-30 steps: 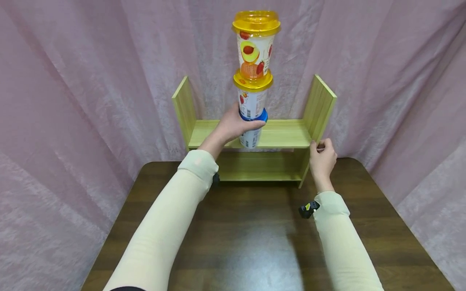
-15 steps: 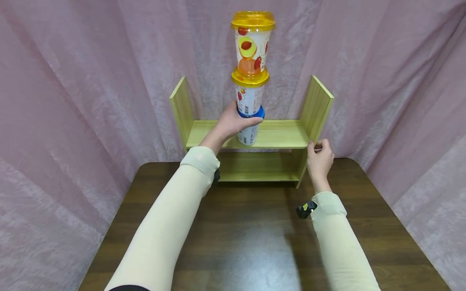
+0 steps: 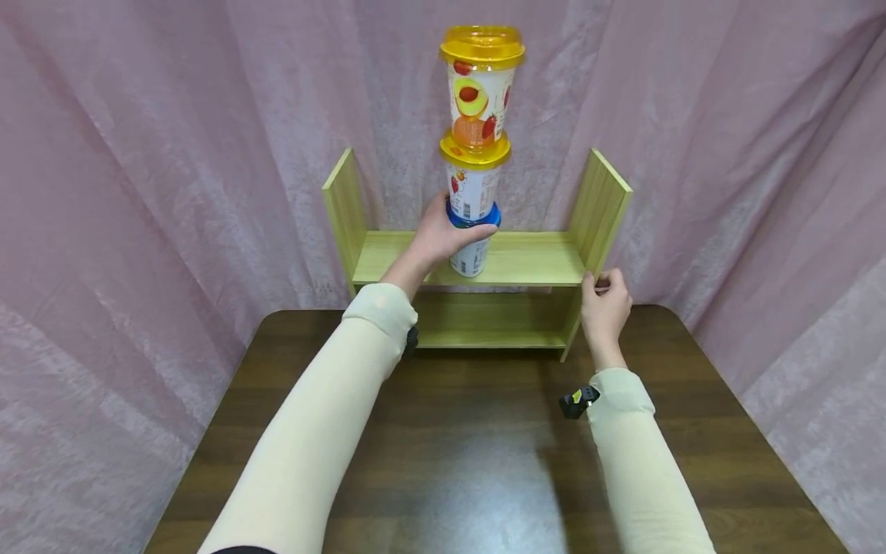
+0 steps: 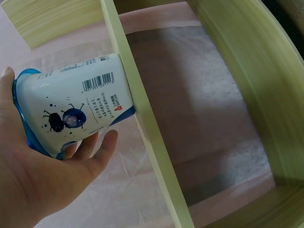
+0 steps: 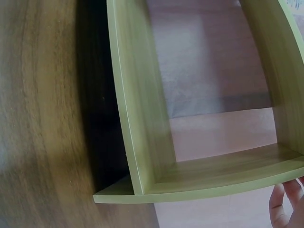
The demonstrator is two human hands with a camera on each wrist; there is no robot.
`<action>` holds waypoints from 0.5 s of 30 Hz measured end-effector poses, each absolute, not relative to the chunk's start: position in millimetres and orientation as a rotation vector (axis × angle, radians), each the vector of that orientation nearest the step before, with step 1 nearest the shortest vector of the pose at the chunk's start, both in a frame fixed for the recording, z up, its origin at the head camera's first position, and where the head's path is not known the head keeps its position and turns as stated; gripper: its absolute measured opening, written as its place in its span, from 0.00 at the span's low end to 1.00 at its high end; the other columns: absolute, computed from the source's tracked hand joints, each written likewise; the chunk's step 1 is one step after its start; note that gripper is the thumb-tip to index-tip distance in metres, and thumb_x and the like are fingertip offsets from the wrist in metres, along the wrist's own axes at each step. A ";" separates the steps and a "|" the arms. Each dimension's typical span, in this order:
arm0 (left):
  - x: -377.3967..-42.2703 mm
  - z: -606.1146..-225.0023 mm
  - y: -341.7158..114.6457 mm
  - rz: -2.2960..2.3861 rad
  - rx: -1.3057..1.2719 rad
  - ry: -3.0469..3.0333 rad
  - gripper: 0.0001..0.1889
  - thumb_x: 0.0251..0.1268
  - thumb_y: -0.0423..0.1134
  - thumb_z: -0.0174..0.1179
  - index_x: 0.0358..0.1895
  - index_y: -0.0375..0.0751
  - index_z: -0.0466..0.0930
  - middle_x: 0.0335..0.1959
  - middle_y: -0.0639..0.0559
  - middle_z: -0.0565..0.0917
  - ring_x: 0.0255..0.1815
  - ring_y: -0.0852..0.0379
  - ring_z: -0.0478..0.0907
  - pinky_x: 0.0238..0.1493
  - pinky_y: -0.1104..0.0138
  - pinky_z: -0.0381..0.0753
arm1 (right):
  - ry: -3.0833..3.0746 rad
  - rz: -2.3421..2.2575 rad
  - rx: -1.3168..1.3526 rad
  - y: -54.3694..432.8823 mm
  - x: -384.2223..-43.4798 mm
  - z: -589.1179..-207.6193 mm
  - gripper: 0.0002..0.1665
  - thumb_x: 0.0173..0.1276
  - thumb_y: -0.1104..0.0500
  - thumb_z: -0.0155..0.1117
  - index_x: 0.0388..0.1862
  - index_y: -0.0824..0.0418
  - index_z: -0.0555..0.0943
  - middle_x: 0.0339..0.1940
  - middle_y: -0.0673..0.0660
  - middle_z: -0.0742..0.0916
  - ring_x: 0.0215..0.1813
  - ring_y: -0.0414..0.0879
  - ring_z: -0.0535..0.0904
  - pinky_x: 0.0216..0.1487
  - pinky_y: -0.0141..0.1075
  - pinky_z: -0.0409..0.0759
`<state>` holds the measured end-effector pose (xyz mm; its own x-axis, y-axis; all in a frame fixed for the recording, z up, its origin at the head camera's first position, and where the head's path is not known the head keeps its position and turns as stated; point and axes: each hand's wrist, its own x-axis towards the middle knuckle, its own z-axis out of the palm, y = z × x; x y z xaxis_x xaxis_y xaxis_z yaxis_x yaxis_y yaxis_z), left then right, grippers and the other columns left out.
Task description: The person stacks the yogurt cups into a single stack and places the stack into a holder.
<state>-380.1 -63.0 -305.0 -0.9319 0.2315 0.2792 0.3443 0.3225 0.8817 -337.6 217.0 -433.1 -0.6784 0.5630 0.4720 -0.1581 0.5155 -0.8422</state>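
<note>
My left hand (image 3: 443,233) grips the blue-lidded white cup (image 3: 471,258) at its rim, at the bottom of a stack. On that lid stands a second cup (image 3: 475,188), and a third cup (image 3: 480,104) with fruit pictures tops the stack; both have yellow lids. In the left wrist view, the base of the blue-lidded cup (image 4: 78,102) meets the front edge of the upper board (image 4: 142,111). My right hand (image 3: 605,312) pinches the right side panel of the wooden shelf (image 3: 604,204) at board height. The fingers on the panel are partly cut off in the right wrist view.
The light wooden shelf has a lower board (image 3: 491,338) and two raised side panels, the left panel (image 3: 346,208) among them. It stands at the back of a dark wooden table (image 3: 443,454). A pink curtain (image 3: 173,154) hangs behind and beside it.
The stack has shifted slightly back over the upper board, so its base shows behind the front edge in the head view. The right hand stays at the side panel.
</note>
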 end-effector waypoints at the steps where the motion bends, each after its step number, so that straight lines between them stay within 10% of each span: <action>1: -379.6 -305.9 -63.1 -1.678 -0.525 -2.472 0.45 0.57 0.54 0.75 0.74 0.48 0.59 0.66 0.51 0.73 0.62 0.53 0.74 0.64 0.52 0.74 | -2.003 1.213 -0.332 216.9 -337.6 -433.6 0.14 0.74 0.53 0.60 0.39 0.66 0.77 0.37 0.66 0.86 0.41 0.59 0.81 0.50 0.50 0.76; 15: -367.5 -321.5 -76.8 -1.475 -0.316 -2.585 0.58 0.55 0.71 0.66 0.81 0.53 0.43 0.79 0.50 0.56 0.77 0.49 0.59 0.73 0.50 0.62 | -1.996 1.239 -0.364 221.8 -338.2 -437.6 0.15 0.74 0.53 0.60 0.41 0.66 0.77 0.36 0.66 0.85 0.40 0.58 0.80 0.49 0.48 0.75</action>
<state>-367.5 -76.8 -321.5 -0.9667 0.1083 0.2317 0.2546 0.4945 0.8311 -338.2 221.8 -437.6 -0.6818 0.5818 0.4435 -0.1393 0.4920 -0.8594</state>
